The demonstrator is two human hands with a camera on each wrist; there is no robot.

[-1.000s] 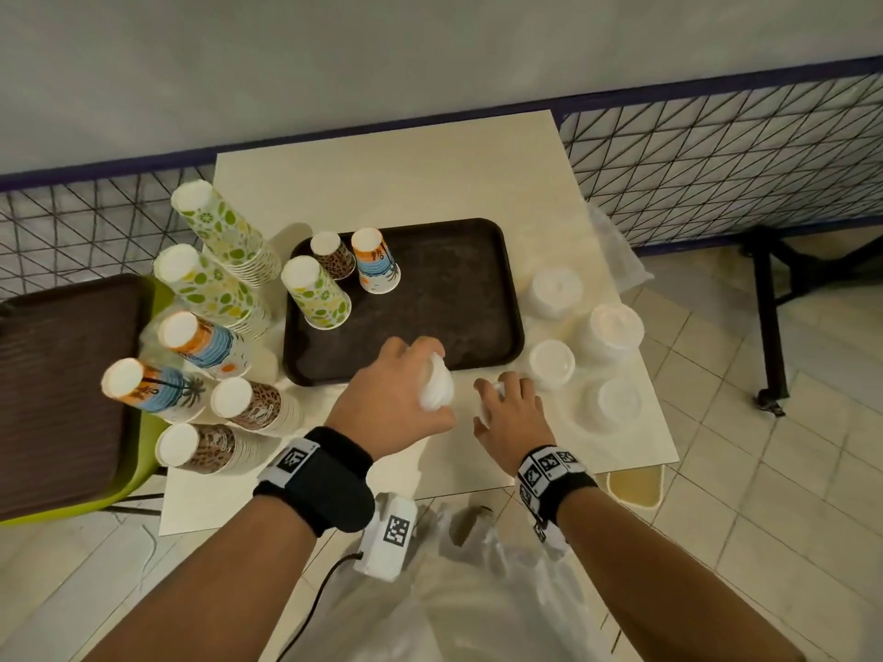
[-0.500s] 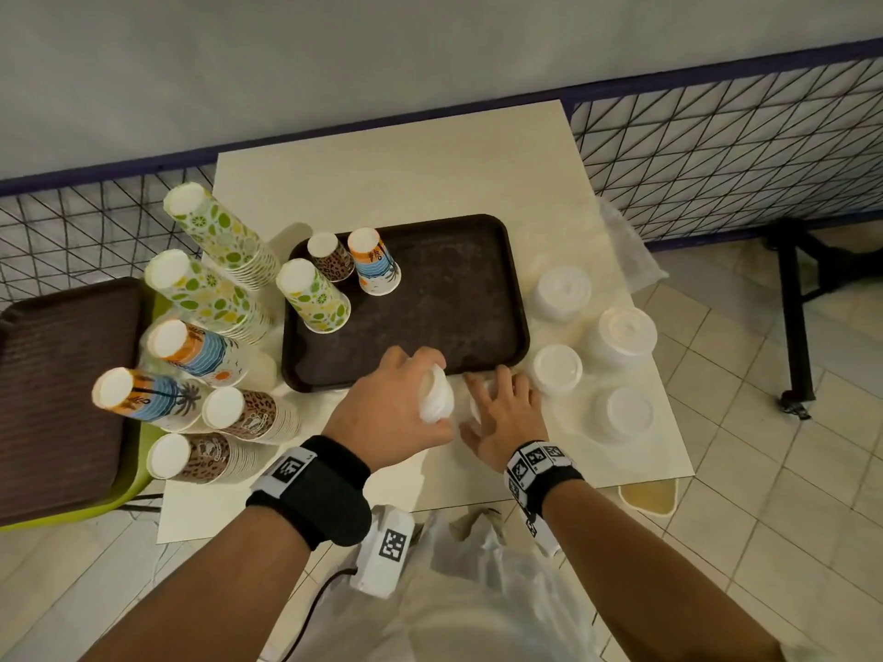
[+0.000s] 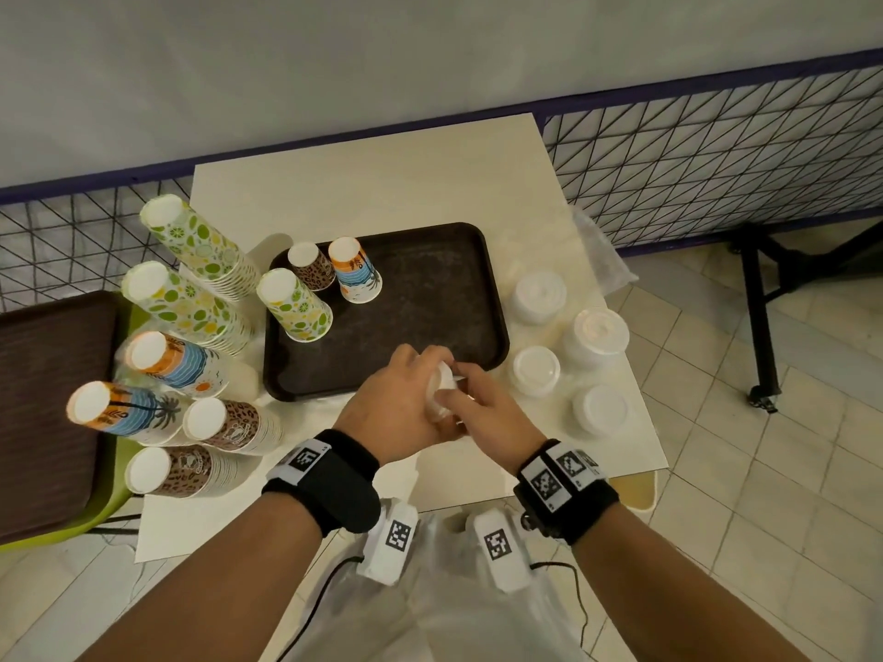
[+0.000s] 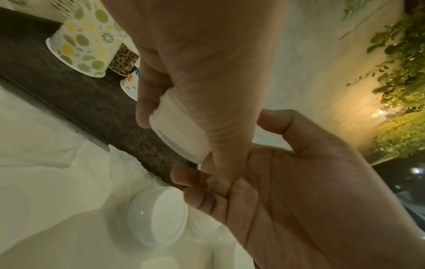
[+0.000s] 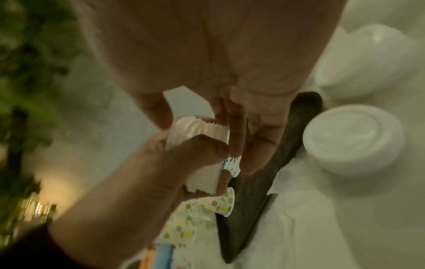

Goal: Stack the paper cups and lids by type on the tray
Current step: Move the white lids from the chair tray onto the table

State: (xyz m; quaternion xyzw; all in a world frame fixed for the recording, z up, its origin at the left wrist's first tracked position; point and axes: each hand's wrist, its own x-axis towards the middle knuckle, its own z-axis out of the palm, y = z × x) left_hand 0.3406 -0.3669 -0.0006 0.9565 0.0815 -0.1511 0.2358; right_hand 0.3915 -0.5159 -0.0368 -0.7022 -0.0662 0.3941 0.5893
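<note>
My left hand [image 3: 406,394] hovers over the near edge of the dark brown tray [image 3: 430,289] and grips a short stack of white lids [image 3: 442,387] on its side. The left wrist view shows thumb and fingers curled round this held stack [image 4: 184,131]. My right hand [image 3: 478,403] meets it from the right, fingers curled and pinching a white lid [image 5: 188,102] against the ribbed stack [image 5: 202,134]. Three upturned paper cups stand at the tray's far left: a lemon-print cup [image 3: 294,305], a leopard-print cup [image 3: 310,267] and a beach-print cup [image 3: 356,269].
Several white lid stacks [image 3: 595,336] stand on the table right of the tray. Tall sleeves of printed cups [image 3: 200,246] lie left of it. A green chair bearing another brown tray [image 3: 48,398] is at far left. A plastic bag [image 3: 478,613] hangs below my wrists.
My right hand has come up off the table and closed in on the lid stack held by my left hand. Both hands have shifted slightly toward the tray.
</note>
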